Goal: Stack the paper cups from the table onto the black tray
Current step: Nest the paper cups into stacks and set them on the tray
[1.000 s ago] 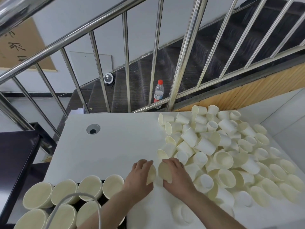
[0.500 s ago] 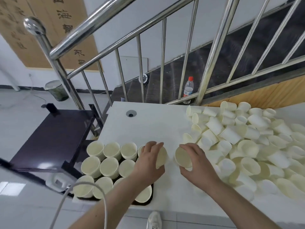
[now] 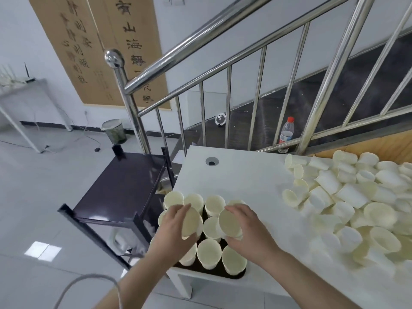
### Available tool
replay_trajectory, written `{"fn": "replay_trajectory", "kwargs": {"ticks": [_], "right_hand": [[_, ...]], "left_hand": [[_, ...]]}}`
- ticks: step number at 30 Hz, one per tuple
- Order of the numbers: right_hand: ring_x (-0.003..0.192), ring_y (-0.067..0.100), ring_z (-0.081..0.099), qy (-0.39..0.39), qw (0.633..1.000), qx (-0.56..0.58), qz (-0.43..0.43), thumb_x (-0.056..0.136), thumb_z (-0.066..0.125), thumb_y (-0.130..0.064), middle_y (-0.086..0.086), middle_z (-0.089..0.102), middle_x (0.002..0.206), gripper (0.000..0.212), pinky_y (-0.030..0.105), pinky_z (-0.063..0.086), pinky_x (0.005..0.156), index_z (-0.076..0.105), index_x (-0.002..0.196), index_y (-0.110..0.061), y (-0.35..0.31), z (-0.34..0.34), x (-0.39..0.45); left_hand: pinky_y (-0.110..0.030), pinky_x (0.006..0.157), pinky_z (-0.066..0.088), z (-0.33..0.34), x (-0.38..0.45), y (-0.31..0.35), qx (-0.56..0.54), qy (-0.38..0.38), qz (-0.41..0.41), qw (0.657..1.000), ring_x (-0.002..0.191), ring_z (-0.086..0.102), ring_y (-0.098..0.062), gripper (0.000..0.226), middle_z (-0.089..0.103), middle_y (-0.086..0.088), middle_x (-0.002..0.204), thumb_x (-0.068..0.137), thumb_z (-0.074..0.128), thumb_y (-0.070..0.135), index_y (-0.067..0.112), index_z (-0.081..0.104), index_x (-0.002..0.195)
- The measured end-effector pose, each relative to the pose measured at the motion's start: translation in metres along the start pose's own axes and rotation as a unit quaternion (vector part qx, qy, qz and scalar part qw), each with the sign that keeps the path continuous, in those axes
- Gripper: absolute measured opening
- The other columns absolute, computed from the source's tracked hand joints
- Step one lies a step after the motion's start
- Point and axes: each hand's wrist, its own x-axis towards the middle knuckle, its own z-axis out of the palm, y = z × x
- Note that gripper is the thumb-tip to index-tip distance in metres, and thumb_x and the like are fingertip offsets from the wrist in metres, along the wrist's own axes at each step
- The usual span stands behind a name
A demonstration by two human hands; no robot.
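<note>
**Now both cups hang over the tray stacks**

Right now I have one paper cup in each hand, both above the black tray (image 3: 236, 274) at the near left corner of the white table (image 3: 245, 175). My left hand (image 3: 176, 228) is curled round the left cup (image 3: 191, 221), fingers over its far side and thumb under, with the mouth tipped towards me so I can see into it. My right hand (image 3: 247, 230) grips the right cup (image 3: 229, 223) the same way, fingers wrapped over the top and the open mouth tilted back at me. I hold them by the wall, I think, because thin paper dents if I squeeze the rim.

The stacks on the tray (image 3: 209, 253) stand upright, mouths up, packed touching one another, so a new cup has to come down base first and straight. Each hand hangs over a different stack, which lets me seat two at once.

Most of the job is left, I judge: the loose pile of cups (image 3: 347, 197) still covers the right half of the table, many lying on their sides.

Beyond the table stand a steel railing (image 3: 200, 41) and a water bottle (image 3: 287, 132).
</note>
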Motion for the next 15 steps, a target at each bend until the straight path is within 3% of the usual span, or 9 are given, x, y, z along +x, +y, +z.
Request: {"fn": "replay_trajectory", "kwargs": {"ticks": [4, 10, 15], "right_hand": [[0.131, 0.006, 0.034, -0.01, 1.0, -0.001, 0.02, 0.082, 0.065, -0.027, -0.018, 0.031, 0.141, 0.066, 0.03, 0.042, 0.1, 0.037, 0.142, -0.033, -0.023, 0.028, 0.032], [0.133, 0.006, 0.033, -0.022, 0.998, -0.015, 0.05, 0.08, 0.065, -0.023, -0.017, 0.031, 0.142, 0.07, 0.028, 0.038, 0.104, 0.035, 0.143, -0.033, -0.04, 0.063, 0.066], [0.131, 0.006, 0.034, -0.031, 0.997, -0.027, 0.064, 0.083, 0.065, -0.024, -0.015, 0.03, 0.143, 0.067, 0.021, 0.038, 0.1, 0.036, 0.143, -0.031, -0.047, 0.086, 0.081]], "left_hand": [[-0.028, 0.102, 0.039, -0.012, 0.019, -0.038, -0.005, -0.002, -0.004, 1.0, 0.131, 0.036, -0.016, 0.073, 0.033, 0.008, 0.143, 0.081, 0.07, 0.03, 0.023, 0.034, 0.145], [-0.029, 0.096, 0.044, -0.022, 0.042, -0.076, 0.02, -0.037, -0.002, 0.999, 0.135, 0.03, -0.013, 0.072, 0.03, 0.011, 0.147, 0.083, 0.066, 0.036, 0.027, 0.031, 0.146], [-0.028, 0.092, 0.046, -0.022, 0.056, -0.101, 0.03, -0.062, 0.003, 0.998, 0.134, 0.029, -0.014, 0.071, 0.031, 0.01, 0.145, 0.082, 0.066, 0.034, 0.027, 0.033, 0.144]]}}
